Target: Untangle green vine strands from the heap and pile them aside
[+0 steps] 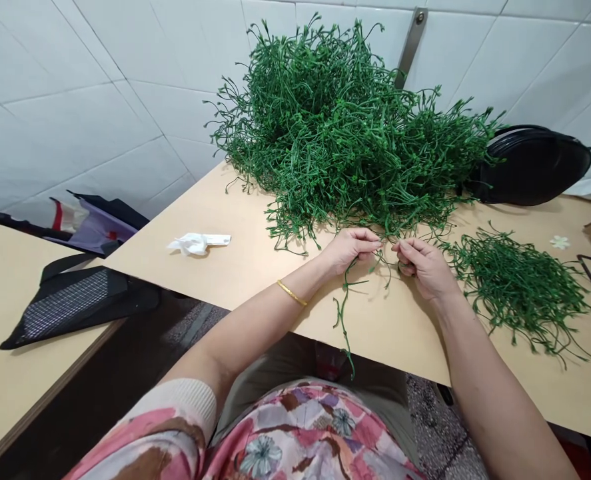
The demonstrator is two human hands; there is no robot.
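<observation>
My left hand is closed in a pinch on a thin green plant stem, likely plastic, which hangs down past the table's front edge. Close beside it, my right hand has thumb and forefinger pressed together near thin green strands; what lies between those fingertips is too small to make out. Just beyond both hands rises a large tangled heap of green stems with small budlike tips. A smaller pile of similar stems lies to the right of my right forearm.
On the pale wooden table, a crumpled white tissue lies at left. A round black case and a small white flower are at right. A black mesh bag rests on another table. Behind stands a tiled wall.
</observation>
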